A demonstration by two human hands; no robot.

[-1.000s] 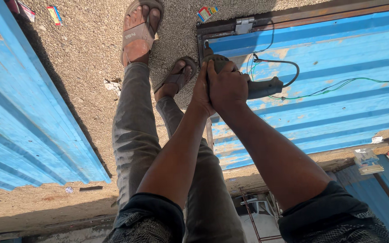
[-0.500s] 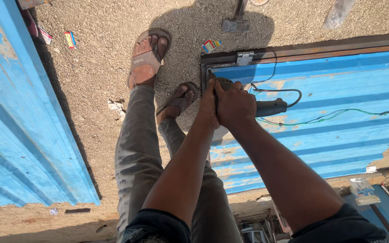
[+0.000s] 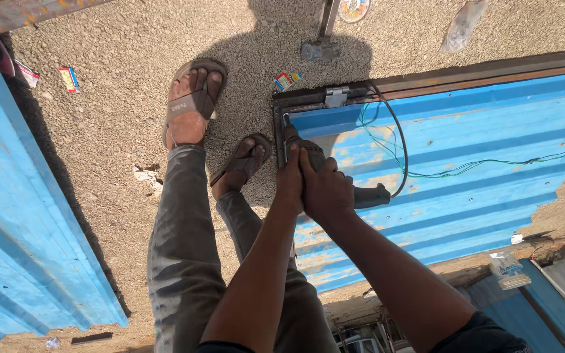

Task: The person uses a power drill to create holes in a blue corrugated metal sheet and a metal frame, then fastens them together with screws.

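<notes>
Both the left hand point(image 3: 290, 186) and the right hand point(image 3: 327, 191) are clenched around a dark power drill point(image 3: 335, 180). It presses on the rusty metal frame point(image 3: 280, 131) at the corner of the ribbed blue corrugated door point(image 3: 465, 150), above rough gravel ground point(image 3: 112, 131).

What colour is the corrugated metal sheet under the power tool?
Blue, with worn, faded patches; the corrugated metal sheet shows in the head view.

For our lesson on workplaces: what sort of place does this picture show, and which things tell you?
Probably an outdoor metalwork yard or building site. Bare gravelly ground with scattered litter, a blue corrugated metal panel in a steel frame lying flat, and a dark corded power tool gripped by both hands all suggest it.
</notes>
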